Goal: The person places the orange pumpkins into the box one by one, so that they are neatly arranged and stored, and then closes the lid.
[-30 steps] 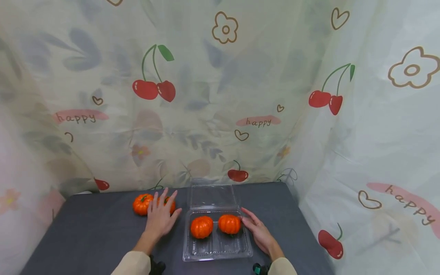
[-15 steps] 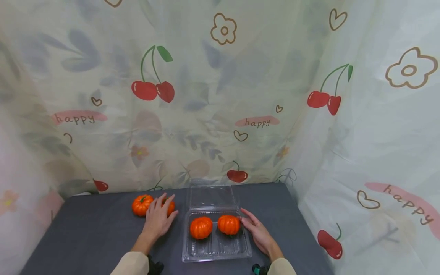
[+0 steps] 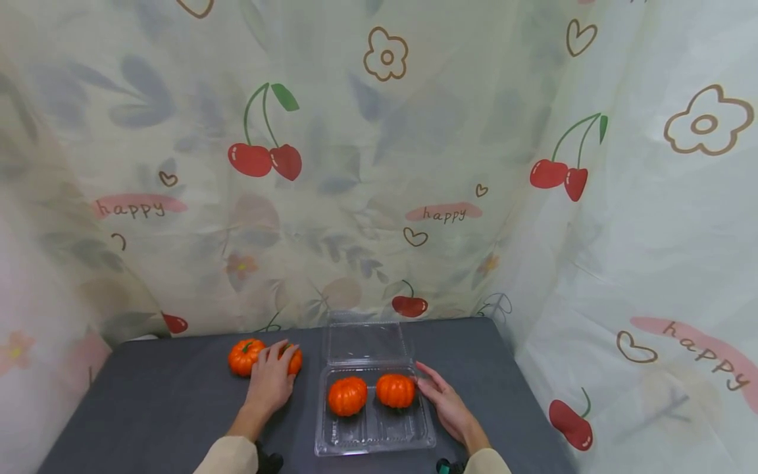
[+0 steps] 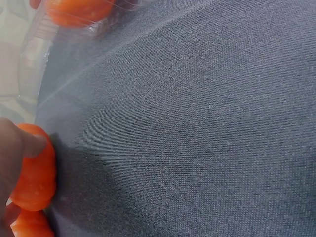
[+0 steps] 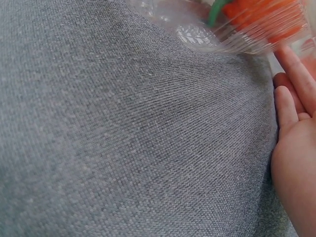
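Note:
My left hand (image 3: 269, 383) grips a small orange pumpkin (image 3: 291, 360) at the back left of the table, its fingers over the top and partly hiding it. In the left wrist view the thumb lies on the side of that pumpkin (image 4: 37, 173). Just left of it is another pumpkin (image 3: 245, 357) with a green stem. A clear plastic clamshell box (image 3: 373, 447) stands with its lid (image 3: 364, 342) raised at the back. It holds two pumpkins, a left one (image 3: 347, 396) and a right one (image 3: 395, 391). My right hand (image 3: 447, 405) rests with extended fingers against the box's right side.
A dark grey cloth covers the table (image 3: 160, 408). Behind it and on both sides hangs a printed curtain (image 3: 355, 164) with cherries and flowers, close to the table's back edge.
My left hand has come down onto the right-hand pumpkin of the back pair, its spread fingers curling round it. The right hand stays at the box's side.

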Tool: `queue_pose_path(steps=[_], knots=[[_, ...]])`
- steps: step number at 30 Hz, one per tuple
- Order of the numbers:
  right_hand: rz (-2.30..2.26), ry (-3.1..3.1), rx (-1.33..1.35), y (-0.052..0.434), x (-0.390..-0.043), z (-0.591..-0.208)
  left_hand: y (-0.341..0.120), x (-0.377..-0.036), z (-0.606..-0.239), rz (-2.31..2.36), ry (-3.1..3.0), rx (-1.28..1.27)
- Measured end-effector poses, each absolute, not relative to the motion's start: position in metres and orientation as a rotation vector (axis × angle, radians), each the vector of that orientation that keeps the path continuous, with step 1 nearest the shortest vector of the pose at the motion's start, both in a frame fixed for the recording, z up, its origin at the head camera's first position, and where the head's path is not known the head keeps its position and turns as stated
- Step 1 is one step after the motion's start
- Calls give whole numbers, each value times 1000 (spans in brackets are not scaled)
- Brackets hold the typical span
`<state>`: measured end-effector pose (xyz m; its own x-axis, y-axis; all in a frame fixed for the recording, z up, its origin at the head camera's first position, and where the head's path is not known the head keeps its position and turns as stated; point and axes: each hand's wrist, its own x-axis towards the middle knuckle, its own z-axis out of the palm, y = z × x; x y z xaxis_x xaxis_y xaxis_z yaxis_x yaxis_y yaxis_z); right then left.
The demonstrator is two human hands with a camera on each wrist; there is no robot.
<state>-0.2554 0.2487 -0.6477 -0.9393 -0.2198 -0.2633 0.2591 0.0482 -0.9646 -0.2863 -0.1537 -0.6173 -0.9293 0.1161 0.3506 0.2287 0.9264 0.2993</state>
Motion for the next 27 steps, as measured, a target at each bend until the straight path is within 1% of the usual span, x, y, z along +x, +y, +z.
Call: queue_pose_path(steps=[12,19,27], knots=[[-1989,1992,46,247,-255,-647,-155,-282,-609,-481,-2785,-225],[-1978,1992,42,247,-255,-647,-154,-280,-600,-529,-2842,-152],[-1989,1994,18,247,-254,-648,-154,-282,-597,-619,-2918,-144]])
